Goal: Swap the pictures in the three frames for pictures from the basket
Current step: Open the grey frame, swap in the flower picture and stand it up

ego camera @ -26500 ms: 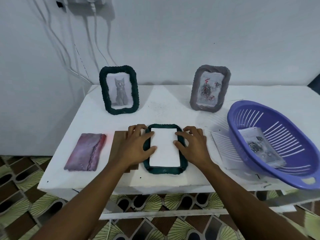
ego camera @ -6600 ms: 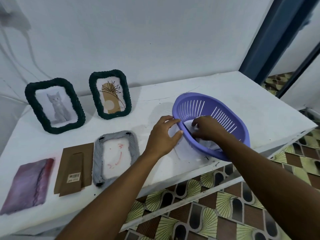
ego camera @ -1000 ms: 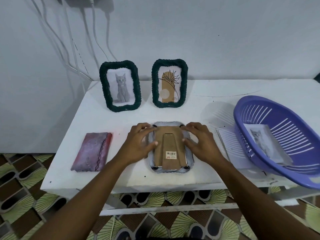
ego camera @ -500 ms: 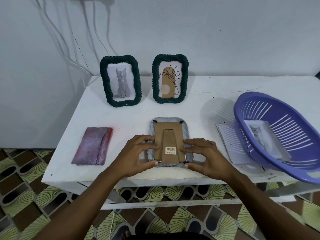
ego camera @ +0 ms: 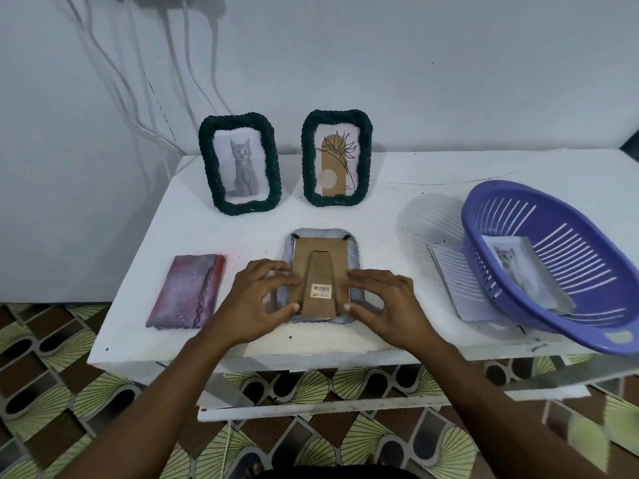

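Head view: your left hand (ego camera: 257, 305) and right hand (ego camera: 387, 305) meet at the lower middle of the picture, one on each side of the grey frame (ego camera: 354, 267). The frame lies face down on the table (ego camera: 432, 188), near its front edge. The brown backing (ego camera: 320, 267) faces up, with a barcode sticker (ego camera: 321, 291) on the stand. Both hands grasp the frame: the fingers curl over its side edges, and each thumb tip presses a lower corner of the backing.

In the upper middle, two green frames stand upright side by side but apart. The left one (ego camera: 239, 164) shows a grey cat and the right one (ego camera: 337, 157) shows a plant drawing.

At the right of the picture, the basket (ego camera: 584, 267) sits tilted, and its near rim overhangs the table's front edge. A cat picture (ego camera: 518, 267) lies inside it. White sheets (ego camera: 456, 285) lie flat just left of the basket, partly tucked under it.

At the left, a pink cloth (ego camera: 188, 292) lies flat, well apart from your left hand. Cables (ego camera: 145, 81) run down the wall at the upper left.
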### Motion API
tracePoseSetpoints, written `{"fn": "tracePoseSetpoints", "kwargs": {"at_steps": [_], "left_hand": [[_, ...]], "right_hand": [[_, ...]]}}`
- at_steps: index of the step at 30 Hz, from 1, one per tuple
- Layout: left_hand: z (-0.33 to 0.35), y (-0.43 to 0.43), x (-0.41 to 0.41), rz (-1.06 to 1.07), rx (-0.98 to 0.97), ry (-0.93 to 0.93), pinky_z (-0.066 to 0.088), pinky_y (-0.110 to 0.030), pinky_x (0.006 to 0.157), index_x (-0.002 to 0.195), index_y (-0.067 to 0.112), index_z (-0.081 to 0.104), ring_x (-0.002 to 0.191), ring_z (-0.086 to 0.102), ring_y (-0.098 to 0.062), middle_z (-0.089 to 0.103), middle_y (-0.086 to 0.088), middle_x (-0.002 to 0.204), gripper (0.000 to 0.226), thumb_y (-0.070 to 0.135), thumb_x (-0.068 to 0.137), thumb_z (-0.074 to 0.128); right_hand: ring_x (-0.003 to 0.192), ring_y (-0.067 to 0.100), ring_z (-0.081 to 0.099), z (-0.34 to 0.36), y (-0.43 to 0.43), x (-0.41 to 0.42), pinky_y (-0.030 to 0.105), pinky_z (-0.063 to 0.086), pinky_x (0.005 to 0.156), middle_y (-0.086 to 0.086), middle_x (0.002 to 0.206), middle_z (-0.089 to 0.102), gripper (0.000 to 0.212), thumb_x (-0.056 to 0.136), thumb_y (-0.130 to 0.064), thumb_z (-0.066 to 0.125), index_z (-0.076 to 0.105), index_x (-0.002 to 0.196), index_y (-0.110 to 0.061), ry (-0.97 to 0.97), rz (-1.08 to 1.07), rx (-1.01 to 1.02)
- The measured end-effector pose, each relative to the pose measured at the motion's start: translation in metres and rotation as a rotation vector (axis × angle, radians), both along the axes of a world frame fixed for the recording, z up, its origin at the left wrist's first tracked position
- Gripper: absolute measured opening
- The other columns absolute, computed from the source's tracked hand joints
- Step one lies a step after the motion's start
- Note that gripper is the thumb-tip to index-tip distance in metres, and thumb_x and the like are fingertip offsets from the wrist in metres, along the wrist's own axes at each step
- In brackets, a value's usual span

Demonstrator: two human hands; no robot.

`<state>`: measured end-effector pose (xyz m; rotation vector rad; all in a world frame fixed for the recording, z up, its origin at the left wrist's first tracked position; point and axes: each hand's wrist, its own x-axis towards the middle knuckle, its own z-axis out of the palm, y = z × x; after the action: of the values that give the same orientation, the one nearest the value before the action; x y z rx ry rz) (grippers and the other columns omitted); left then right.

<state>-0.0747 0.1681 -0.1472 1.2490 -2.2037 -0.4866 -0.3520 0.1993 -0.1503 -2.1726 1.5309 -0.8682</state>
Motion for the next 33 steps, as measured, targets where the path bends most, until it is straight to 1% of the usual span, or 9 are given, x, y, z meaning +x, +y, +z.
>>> {"fn": "tracePoseSetpoints", "kwargs": {"at_steps": [3, 6, 9, 11, 16, 21, 23, 28, 33], "left_hand": [[0.015, -0.002, -0.013, 0.052, -0.035, -0.031, 0.037, -0.048, 0.1, 0.12, 0.028, 0.061, 0.122, 0.041, -0.015, 0.051, 0.007, 0.128, 0.047, 0.05, 0.079, 0.054], [0.03, 0.001, -0.054, -0.03, -0.011, -0.129, 0.028, -0.048, 0.107, 0.129, 0.031, 0.055, 0.131, 0.031, -0.017, 0.045, 0.006, 0.137, 0.055, 0.055, 0.08, 0.051], [0.025, 0.002, -0.096, -0.064, 0.012, -0.361, 0.015, -0.049, 0.113, 0.138, 0.039, 0.044, 0.14, 0.014, -0.023, 0.029, 0.002, 0.151, 0.063, 0.067, 0.082, 0.049], [0.018, 0.002, -0.112, -0.016, 0.006, -0.421, 0.012, -0.045, 0.11, 0.137, 0.04, 0.045, 0.14, 0.011, -0.024, 0.024, -0.001, 0.154, 0.06, 0.066, 0.084, 0.05], [0.019, 0.001, -0.115, 0.036, -0.029, -0.237, 0.022, -0.042, 0.109, 0.124, 0.033, 0.057, 0.136, 0.021, -0.023, 0.033, -0.001, 0.148, 0.057, 0.064, 0.077, 0.055], [0.052, 0.005, -0.09, 0.0, 0.087, 0.397, 0.032, -0.02, 0.108, 0.117, 0.023, 0.055, 0.137, 0.031, -0.009, 0.033, 0.003, 0.14, 0.045, 0.043, 0.078, 0.065], [0.063, 0.01, -0.074, 0.032, 0.104, 0.524, 0.037, -0.025, 0.107, 0.115, 0.02, 0.054, 0.134, 0.036, -0.01, 0.037, 0.0, 0.137, 0.041, 0.034, 0.078, 0.061], [0.07, 0.007, -0.004, 0.199, 0.133, 0.562, 0.047, -0.052, 0.096, 0.105, 0.022, 0.053, 0.116, 0.052, -0.023, 0.051, -0.003, 0.119, 0.032, 0.023, 0.073, 0.056], [0.055, 0.01, 0.059, 0.336, 0.341, 0.413, 0.05, -0.046, 0.097, 0.105, 0.035, 0.062, 0.114, 0.058, -0.016, 0.057, 0.01, 0.123, 0.041, 0.016, 0.069, 0.059]], "right_hand": [[0.126, 0.008, 0.05, 0.0, -0.01, -0.01, 0.043, 0.039, 0.104, -0.006, 0.135, 0.057, 0.039, 0.088, -0.047, 0.057, 0.063, 0.123, -0.031, -0.052, -0.067, 0.0], [0.127, 0.024, 0.051, -0.003, -0.017, -0.034, 0.05, 0.042, 0.103, 0.007, 0.135, 0.058, 0.038, 0.089, -0.031, 0.06, 0.063, 0.125, -0.019, 0.088, -0.191, -0.025], [0.133, 0.024, 0.046, -0.008, -0.014, -0.048, 0.046, 0.037, 0.109, 0.006, 0.141, 0.053, 0.038, 0.092, -0.028, 0.057, 0.06, 0.128, -0.017, 0.205, -0.204, 0.002], [0.133, 0.024, 0.045, -0.01, -0.013, -0.048, 0.044, 0.037, 0.109, 0.006, 0.142, 0.052, 0.039, 0.092, -0.028, 0.054, 0.06, 0.128, -0.017, 0.202, -0.192, 0.002], [0.133, 0.023, 0.045, -0.007, -0.014, -0.047, 0.042, 0.037, 0.11, 0.006, 0.141, 0.053, 0.037, 0.091, -0.024, 0.057, 0.061, 0.127, -0.018, 0.175, -0.194, 0.008], [0.122, 0.026, 0.056, -0.003, -0.016, -0.032, 0.045, 0.04, 0.103, 0.005, 0.128, 0.064, 0.03, 0.087, -0.021, 0.061, 0.068, 0.117, -0.019, 0.107, -0.267, -0.041], [0.115, 0.022, 0.06, -0.001, -0.017, -0.018, 0.044, 0.042, 0.1, 0.001, 0.122, 0.067, 0.028, 0.086, -0.019, 0.062, 0.068, 0.113, -0.021, 0.068, -0.283, -0.067], [0.115, 0.018, 0.058, 0.005, -0.019, 0.021, 0.049, 0.041, 0.1, -0.007, 0.122, 0.066, 0.031, 0.089, -0.025, 0.055, 0.065, 0.118, -0.026, -0.028, -0.18, -0.006], [0.117, 0.017, 0.055, 0.006, -0.02, 0.051, 0.049, 0.038, 0.102, -0.009, 0.123, 0.065, 0.032, 0.089, -0.028, 0.055, 0.063, 0.12, -0.028, -0.052, -0.136, 0.016]]}}
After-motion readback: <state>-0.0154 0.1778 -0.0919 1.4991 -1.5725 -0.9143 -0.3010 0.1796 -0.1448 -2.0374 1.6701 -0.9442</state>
